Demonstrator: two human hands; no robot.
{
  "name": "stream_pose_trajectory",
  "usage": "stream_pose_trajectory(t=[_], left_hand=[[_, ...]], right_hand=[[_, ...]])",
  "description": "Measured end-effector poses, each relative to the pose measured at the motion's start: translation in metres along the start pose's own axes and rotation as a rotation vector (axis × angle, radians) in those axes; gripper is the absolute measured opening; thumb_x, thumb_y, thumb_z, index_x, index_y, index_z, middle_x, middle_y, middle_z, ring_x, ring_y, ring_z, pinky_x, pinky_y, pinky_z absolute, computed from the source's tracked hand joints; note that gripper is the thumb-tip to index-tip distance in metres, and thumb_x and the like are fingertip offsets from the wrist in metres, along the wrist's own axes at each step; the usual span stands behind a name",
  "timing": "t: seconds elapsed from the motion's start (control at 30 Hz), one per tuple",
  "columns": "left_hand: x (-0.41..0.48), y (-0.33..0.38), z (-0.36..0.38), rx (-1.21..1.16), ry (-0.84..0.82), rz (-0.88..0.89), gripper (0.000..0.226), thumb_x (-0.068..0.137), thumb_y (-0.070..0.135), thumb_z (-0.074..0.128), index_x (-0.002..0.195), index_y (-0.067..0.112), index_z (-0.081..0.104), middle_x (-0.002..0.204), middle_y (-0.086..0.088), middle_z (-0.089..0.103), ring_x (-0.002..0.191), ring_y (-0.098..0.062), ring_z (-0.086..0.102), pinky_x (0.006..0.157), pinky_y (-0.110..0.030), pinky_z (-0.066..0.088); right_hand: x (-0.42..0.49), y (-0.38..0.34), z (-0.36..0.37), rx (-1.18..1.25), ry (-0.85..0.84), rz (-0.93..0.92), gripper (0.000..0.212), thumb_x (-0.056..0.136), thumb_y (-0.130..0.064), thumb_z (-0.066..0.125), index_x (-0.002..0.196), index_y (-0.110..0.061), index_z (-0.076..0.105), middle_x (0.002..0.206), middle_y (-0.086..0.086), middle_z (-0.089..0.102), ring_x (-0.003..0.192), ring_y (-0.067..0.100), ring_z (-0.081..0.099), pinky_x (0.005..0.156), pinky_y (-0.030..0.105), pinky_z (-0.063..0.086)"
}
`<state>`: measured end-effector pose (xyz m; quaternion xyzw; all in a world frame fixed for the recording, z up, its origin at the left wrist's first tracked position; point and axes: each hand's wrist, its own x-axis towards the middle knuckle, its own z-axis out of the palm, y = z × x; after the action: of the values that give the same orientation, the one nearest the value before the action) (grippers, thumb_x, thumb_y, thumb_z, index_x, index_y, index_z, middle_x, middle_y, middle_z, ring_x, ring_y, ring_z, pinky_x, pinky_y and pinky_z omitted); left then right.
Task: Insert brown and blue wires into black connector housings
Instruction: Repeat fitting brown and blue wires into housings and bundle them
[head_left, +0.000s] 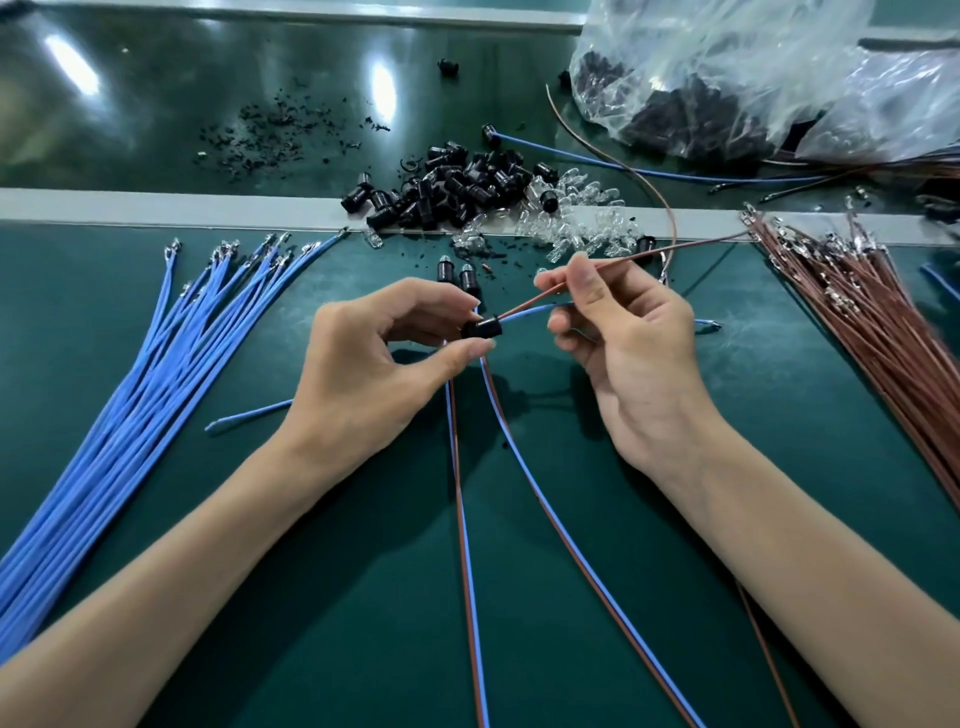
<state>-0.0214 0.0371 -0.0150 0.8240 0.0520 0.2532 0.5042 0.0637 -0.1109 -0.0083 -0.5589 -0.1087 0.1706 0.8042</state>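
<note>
My left hand (374, 358) pinches a small black connector housing (483, 328) between thumb and fingers above the green mat. A brown wire (530, 301) and a blue wire (535, 312) run from the housing's right end to my right hand (623, 338), which pinches the brown wire between thumb and forefinger. Behind the hands stand two housings with bulbs (462, 278), their paired brown and blue wires (467, 545) trailing toward me.
A fan of blue wires (145, 384) lies on the left and a bundle of brown wires (857, 312) on the right. A pile of black housings (457, 187) and clear bulbs (576, 218) sits along the grey strip. A plastic bag (753, 78) fills the back right.
</note>
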Motion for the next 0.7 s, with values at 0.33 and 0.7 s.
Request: stream_pose_trajectory(t=[0.33,0.7], left_hand=[[-0.0019,-0.0013,0.001,0.299,-0.027,0.204,0.019,0.082,0.011,0.071,0.1,0.006,0.074,0.087,0.003,0.07,0.076,-0.006,0.062,0.072,-0.012,0.047],[-0.0053,-0.0036,0.0032,0.499,-0.001,0.309,0.018,0.086,0.022,0.065,0.094,0.01,0.075,0.08,0.0,0.072,0.07,-0.026,0.06,0.061,-0.041,0.053]], right_hand=[[-0.0071,0.0076,0.0043,-0.372,-0.115,-0.103,0.006,0.079,-0.012,0.074,0.077,-0.017,0.072,0.075,-0.006,0.071,0.053,0.004,0.059,0.05,0.01,0.041],[-0.0051,0.0092,0.0038,-0.389,-0.081,-0.106,0.012,0.086,-0.021,0.068,0.073,-0.02,0.069,0.077,-0.012,0.065,0.052,0.003,0.055,0.052,0.015,0.042]])
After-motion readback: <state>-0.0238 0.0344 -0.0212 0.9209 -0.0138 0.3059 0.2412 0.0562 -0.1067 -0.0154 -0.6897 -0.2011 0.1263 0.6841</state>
